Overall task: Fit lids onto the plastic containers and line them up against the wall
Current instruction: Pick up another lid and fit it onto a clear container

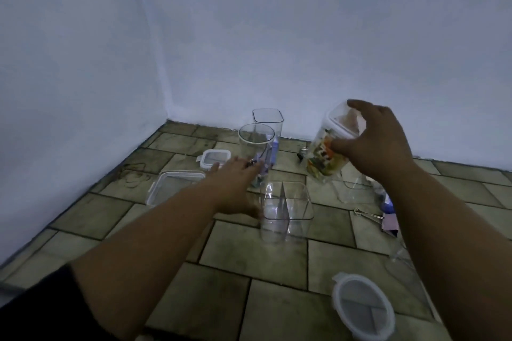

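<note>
My right hand grips a lidded clear container full of colourful bits, tilted, above the tiled floor. My left hand reaches flat toward a round clear container holding small items, fingers apart and holding nothing. A square divided container stands open just right of that hand. A tall square container stands open by the wall. Loose lids lie around: a small square lid, a large rectangular lid and a round lid near the front.
The pale wall meets the floor just behind the containers, with a corner at the left. Binder clips and another clear container lie at the right. A rubber band lies by the left wall.
</note>
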